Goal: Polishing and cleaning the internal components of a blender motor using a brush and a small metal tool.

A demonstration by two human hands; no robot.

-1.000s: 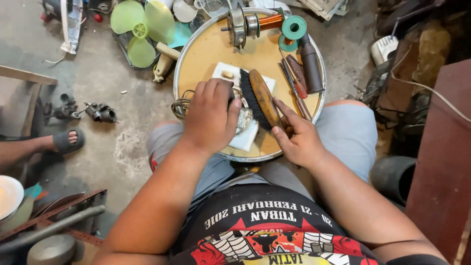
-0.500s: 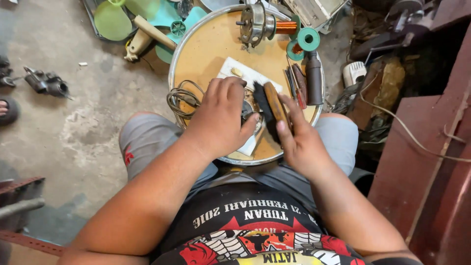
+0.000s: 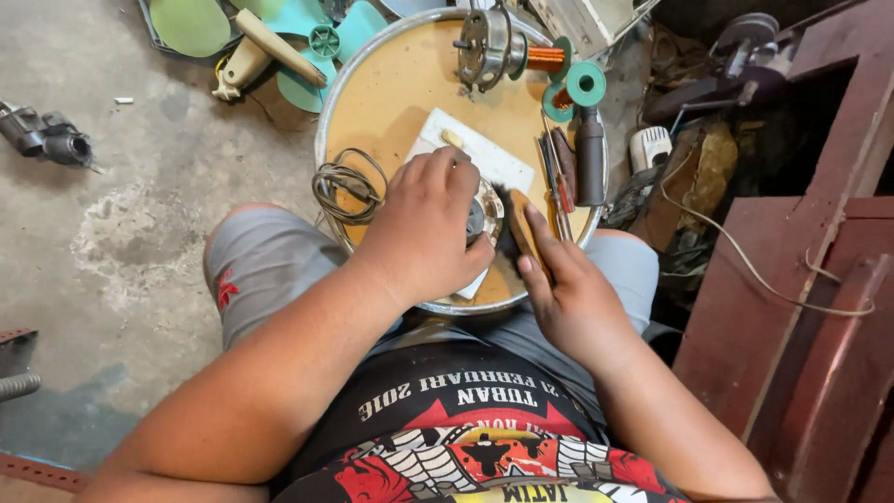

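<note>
Two hands: left hand [image 3: 424,228] fingers closed over metal part [image 3: 484,212]; right hand [image 3: 568,289] fingers grip brush [image 3: 521,228]
Risk: brush could slip, knocking part off tabletop [image 3: 391,93]

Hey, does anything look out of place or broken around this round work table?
A green fan blade lies loose on the concrete floor beyond the round table, off any fan. On the table, the left hand covers a metal part; the right hand holds a brush.
</note>
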